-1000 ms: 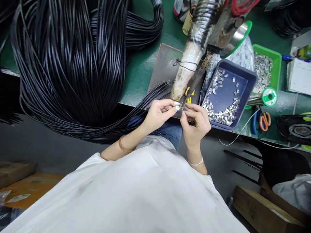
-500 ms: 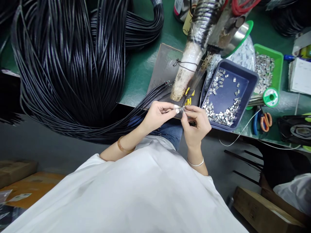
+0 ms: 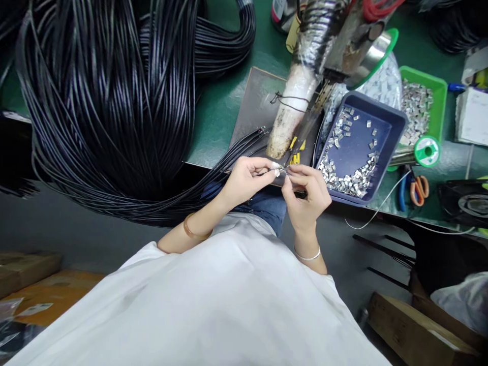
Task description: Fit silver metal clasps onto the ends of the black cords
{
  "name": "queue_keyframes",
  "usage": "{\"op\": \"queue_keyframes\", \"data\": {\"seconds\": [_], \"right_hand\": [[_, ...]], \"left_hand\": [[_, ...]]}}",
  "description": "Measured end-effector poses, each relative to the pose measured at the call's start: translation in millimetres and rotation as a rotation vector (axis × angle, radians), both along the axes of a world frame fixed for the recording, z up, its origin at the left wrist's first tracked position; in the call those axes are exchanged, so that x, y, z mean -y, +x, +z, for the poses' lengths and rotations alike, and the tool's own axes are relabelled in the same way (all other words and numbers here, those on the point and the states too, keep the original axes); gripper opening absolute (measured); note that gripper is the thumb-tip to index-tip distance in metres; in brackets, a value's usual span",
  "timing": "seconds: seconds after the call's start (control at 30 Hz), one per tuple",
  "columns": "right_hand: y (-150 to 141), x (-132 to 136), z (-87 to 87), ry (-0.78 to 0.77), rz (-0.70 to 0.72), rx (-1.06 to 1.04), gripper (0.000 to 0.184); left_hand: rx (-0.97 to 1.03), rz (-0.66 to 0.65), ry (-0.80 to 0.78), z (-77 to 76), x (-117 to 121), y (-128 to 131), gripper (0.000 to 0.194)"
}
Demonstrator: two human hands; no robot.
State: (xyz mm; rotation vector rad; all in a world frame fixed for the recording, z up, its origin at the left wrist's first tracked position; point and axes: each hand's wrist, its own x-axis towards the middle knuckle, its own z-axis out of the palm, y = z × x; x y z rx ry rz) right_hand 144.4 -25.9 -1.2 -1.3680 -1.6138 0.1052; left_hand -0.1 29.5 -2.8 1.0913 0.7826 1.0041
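My left hand (image 3: 249, 180) is closed in a pinch, with white coverings on its thumb and index fingertips. Facing it, my right hand (image 3: 307, 193) pinches too, its fingertips nearly meeting the left ones. Between them is a small silvery metal connector (image 3: 282, 171), too small to see in detail. Just behind the fingers lies a yellow fixture (image 3: 296, 151) beneath a soldering iron-like tool. Black cables (image 3: 240, 147) with bared ends lie on a grey board (image 3: 253, 104), left of the hands. To the right, a dark blue tray (image 3: 392, 119) holds many small metal shells (image 3: 358, 183).
A wrapped duct (image 3: 295, 101) hangs close over the work spot. A large black cable bundle (image 3: 110, 101) covers the left of the table. On the right are a green tray (image 3: 440, 96), a solder spool (image 3: 427, 151), orange-and-blue-handled cutters (image 3: 419, 190) and a fan (image 3: 467, 203).
Both hands keep their pinch in almost the same spot. The fingertips and the silvery piece have shifted very slightly left; the view has moved a little.
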Motion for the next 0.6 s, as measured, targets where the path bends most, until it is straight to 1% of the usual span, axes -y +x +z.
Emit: {"op": "queue_keyframes", "data": {"seconds": [0.13,0.37,0.5,0.6], "right_hand": [[0.8,-0.6,-1.6,-0.005,0.008,-0.005,0.012],[-0.7,1.1,4.4,0.004,-0.015,-0.018,0.013],[0.0,2.2,2.7,0.009,-0.012,-0.017,0.014],[1.1,1.8,-0.1,0.002,-0.018,0.001,0.014]], "left_hand": [[0.002,-0.004,-0.016,-0.1,0.0,-0.3,0.012],[0.005,-0.007,0.022,4.9,1.5,0.0,0.010],[-0.062,-0.043,0.003,4.0,2.8,-1.2,0.012],[-0.092,-0.044,0.025,3.2,3.7,-0.8,0.011]]}}
